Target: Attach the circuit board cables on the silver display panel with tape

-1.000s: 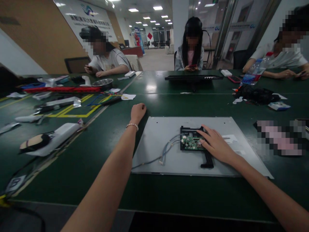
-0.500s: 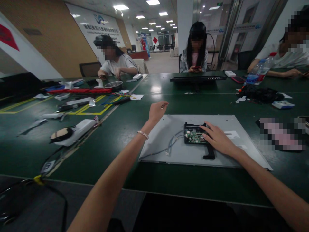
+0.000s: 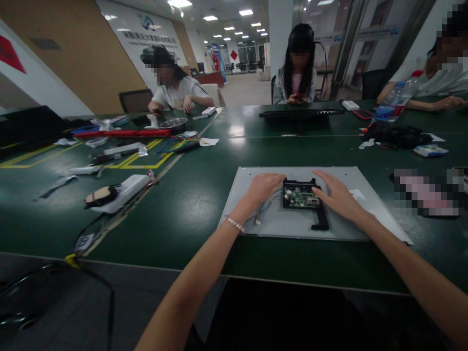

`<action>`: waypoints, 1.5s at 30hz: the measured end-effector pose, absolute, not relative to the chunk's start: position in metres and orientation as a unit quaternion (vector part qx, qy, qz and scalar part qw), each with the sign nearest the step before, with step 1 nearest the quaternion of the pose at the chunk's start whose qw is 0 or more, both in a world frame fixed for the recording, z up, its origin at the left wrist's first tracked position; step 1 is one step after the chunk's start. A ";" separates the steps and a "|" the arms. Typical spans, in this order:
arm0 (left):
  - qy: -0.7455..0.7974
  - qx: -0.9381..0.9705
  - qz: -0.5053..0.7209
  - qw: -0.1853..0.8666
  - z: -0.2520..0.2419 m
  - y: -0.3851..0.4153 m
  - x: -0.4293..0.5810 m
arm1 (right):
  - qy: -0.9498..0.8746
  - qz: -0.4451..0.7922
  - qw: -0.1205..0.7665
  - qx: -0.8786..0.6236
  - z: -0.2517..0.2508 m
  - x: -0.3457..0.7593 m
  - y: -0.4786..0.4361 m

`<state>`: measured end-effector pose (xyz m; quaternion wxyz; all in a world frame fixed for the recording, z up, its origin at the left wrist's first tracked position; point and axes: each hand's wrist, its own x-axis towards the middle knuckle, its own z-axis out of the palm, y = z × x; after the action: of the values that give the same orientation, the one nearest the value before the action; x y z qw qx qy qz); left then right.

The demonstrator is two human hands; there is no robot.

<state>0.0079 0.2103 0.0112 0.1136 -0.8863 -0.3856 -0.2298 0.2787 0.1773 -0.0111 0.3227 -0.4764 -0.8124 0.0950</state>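
Note:
A grey metal panel [image 3: 234, 207] lies flat on the table in front of me. On it rests a black plastic bracket [image 3: 321, 219] holding a green circuit board [image 3: 300, 199]. Grey cables [image 3: 268, 202] run from the board's left side and pass partly under my left wrist. My left hand [image 3: 263, 187], with a beaded bracelet, has its fingers pinched together at the bracket's upper left corner; whatever may be between them is hidden. On the other side my right hand [image 3: 338, 195] is spread, its thumb at the board's right edge and its fingers past the bracket's upper right corner.
A power strip [image 3: 133, 187] with a round beige-and-black object [image 3: 100, 196] sits to the left. Bottles [image 3: 393, 105], a black bundle [image 3: 393, 134] and a pixelated pink item [image 3: 426, 192] stand or lie right. Across the table are a dark flat screen [image 3: 302, 114] and several people.
My left hand has come down and right, from above the panel's left edge to the bracket's corner. My right hand has drawn back slightly off the board, uncovering more of it.

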 end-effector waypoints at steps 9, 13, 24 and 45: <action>-0.333 -0.893 -0.300 0.026 0.007 0.208 0.013 | -0.821 0.163 0.382 -0.392 0.012 0.230 0.201; -0.328 -0.891 -0.313 0.011 0.006 0.208 0.014 | -0.783 0.241 0.415 -0.395 0.004 0.214 0.210; -0.324 -0.881 -0.342 0.038 0.011 0.205 0.021 | -0.730 0.362 0.453 -0.362 -0.011 0.209 0.213; -0.448 -0.867 -0.219 0.004 0.005 0.211 0.016 | -0.780 0.098 0.415 -0.457 -0.010 0.243 0.226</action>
<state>0.0156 0.2111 0.0050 0.0039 -0.8666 -0.4482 -0.2192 0.2427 0.2258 -0.0098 0.4148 -0.4575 -0.7804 0.0983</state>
